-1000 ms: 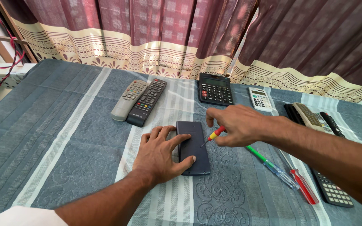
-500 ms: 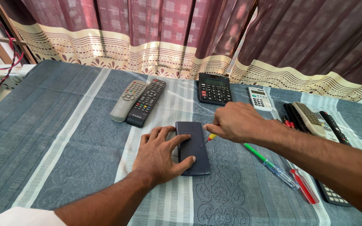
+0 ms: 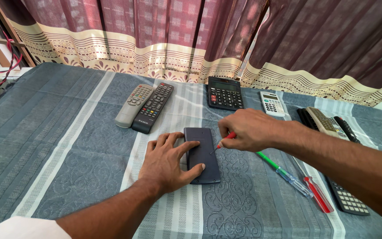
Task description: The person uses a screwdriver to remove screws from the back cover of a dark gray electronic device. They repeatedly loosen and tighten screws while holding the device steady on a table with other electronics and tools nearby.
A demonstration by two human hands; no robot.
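Dark flat device point(image 3: 203, 155) lies face-down on the striped cloth point(image 3: 67, 146). Left hand point(image 3: 166, 161) rests flat, fingers spread, pinning the device's left edge. Right hand point(image 3: 250, 129) grips a red-handled screwdriver point(image 3: 224, 140), tip at the device's right edge. Two remotes point(image 3: 146, 106) lie behind-left of the device; green screwdriver point(image 3: 284, 173) lies to its right.

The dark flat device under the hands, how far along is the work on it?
Done: the dark device lies back side up on the bedspread. In hand: the left hand pins it while the right hand sets a red-handled screwdriver against its right edge. Left: its back cover looks closed, nothing removed yet.
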